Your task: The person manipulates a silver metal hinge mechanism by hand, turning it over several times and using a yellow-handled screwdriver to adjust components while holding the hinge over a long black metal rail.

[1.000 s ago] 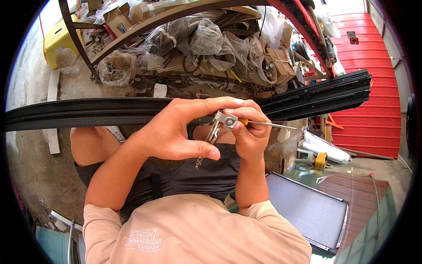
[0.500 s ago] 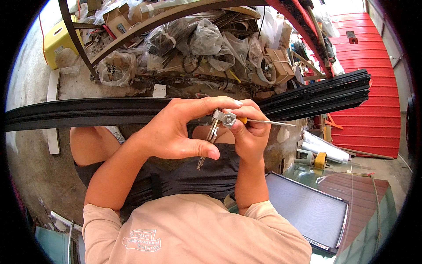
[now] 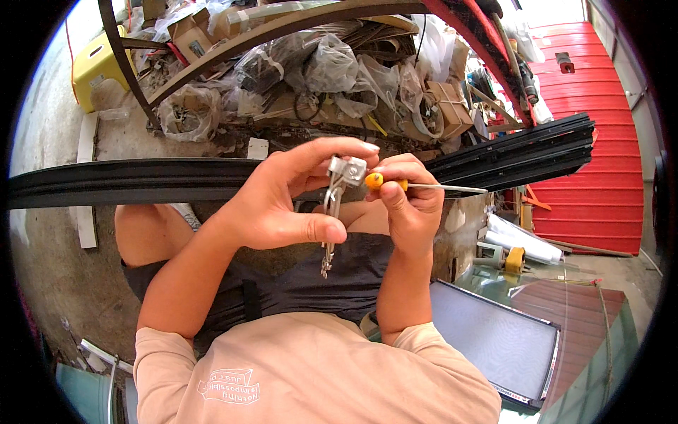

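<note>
My left hand [image 3: 279, 201] grips a slim silver metal hinge-like fitting [image 3: 333, 205], thumb on one side and fingers on the other. A block-shaped end with a round screw or pin sits at its top, and the narrow lower end hangs over my lap. My right hand [image 3: 409, 205] is closed around a screwdriver [image 3: 401, 184] with a yellow handle, its thin shaft pointing to the right. The handle's end is close beside the fitting's block. Behind both hands lie long black metal profiles [image 3: 134, 180], partly hidden by my left hand.
Beyond the profiles lies a heap of plastic bags [image 3: 332, 63] and cardboard under a curved metal frame [image 3: 261, 39]. A yellow stool [image 3: 99, 63] stands far left. On the right are a red corrugated panel [image 3: 586, 162], a framed mesh screen [image 3: 487, 332] and a yellow tape roll [image 3: 515, 260].
My right hand has moved slightly right and turned the screwdriver, so its yellow handle end shows. The fitting has shifted a little left and hangs more upright in my left hand.
</note>
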`<move>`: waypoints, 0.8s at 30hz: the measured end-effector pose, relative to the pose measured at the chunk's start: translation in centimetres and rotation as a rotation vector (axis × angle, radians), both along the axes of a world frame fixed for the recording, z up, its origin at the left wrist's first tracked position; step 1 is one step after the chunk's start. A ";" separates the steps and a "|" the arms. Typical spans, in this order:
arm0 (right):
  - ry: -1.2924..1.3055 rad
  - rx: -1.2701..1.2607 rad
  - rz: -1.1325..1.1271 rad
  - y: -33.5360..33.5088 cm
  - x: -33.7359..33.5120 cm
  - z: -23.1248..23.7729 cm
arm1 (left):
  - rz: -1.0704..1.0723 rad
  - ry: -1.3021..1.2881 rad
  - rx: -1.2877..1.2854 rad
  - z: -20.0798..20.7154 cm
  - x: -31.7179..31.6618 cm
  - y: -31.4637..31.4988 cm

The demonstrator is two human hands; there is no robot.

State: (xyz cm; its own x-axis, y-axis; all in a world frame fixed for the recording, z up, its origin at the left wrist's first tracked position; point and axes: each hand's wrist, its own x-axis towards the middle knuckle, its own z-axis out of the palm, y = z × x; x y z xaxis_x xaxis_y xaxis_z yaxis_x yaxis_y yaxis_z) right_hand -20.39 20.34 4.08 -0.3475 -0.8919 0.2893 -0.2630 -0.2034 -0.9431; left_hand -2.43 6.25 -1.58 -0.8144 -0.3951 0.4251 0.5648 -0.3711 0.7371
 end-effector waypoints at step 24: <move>0.068 -0.027 -0.009 1.5 1.7 1.0 | -0.137 0.191 0.413 -0.9 -0.1 -1.3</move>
